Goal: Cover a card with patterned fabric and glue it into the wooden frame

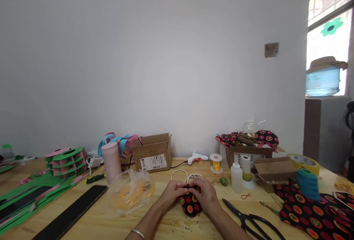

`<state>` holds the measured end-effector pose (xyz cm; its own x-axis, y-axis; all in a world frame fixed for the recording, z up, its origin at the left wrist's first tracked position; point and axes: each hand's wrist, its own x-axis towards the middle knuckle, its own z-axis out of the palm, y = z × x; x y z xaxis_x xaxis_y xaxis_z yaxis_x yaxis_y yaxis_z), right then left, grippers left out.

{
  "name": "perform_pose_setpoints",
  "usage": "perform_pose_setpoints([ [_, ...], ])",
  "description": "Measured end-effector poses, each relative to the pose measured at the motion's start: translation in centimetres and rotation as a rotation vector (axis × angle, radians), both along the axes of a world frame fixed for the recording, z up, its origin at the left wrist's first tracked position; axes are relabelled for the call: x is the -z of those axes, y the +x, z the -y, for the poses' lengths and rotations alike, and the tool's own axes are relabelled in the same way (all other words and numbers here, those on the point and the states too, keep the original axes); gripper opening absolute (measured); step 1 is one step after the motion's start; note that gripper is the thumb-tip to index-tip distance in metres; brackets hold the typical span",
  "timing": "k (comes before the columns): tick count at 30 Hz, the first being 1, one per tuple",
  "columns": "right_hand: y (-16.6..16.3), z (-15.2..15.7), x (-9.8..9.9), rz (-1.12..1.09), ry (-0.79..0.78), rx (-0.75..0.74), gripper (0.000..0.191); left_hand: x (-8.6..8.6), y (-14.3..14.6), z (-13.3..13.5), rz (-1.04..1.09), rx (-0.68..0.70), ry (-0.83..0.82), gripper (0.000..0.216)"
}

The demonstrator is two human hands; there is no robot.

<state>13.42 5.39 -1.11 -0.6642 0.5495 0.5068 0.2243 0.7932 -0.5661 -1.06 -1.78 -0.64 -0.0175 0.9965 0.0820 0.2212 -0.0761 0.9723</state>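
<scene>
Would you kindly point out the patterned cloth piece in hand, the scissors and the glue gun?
Patterned cloth piece [190, 205], head view: printed middle
Scissors [243, 216], head view: the pivot
Glue gun [200, 156], head view: white body

We can read no words, brands or numbers with certainty. We see a white rectangular paper label [153, 162] with dark print on the open brown cardboard box [152, 149] left of centre, and a pale label [257, 157] on the overfilled brown cardboard box [251, 150] at right; both are too small for us to decipher.

Circle-printed black fabric [190, 206], pinched at top
</scene>
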Motion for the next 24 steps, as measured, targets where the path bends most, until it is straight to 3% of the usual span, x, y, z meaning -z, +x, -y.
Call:
perform_pose_setpoints([
  [7, 0.3, -0.2, -0.1, 0.055, 0.08, 0.051, 0.015, 0.7, 0.0, -0.5, -0.055, 0.006, 0.008, 0.022],
  [15, 0.1, -0.2, 0.5, 0.083, 0.065, 0.079, 0.017, 0.8, -0.1, -0.9, -0.042, 0.036, -0.039, 0.023],
  [20, 1.7, -0.2, -2.5, 0.09, 0.045, 0.116, 0.015, 0.4, 0.2, -1.0, 0.021, 0.037, -0.07, 0.022],
  [24, 6.5, -2.1, -4.5, 0.115, 0.02, 0.172, 0.016, 0.5, 0.0, -1.1, 0.094, 0.02, -0.107, 0.025],
])
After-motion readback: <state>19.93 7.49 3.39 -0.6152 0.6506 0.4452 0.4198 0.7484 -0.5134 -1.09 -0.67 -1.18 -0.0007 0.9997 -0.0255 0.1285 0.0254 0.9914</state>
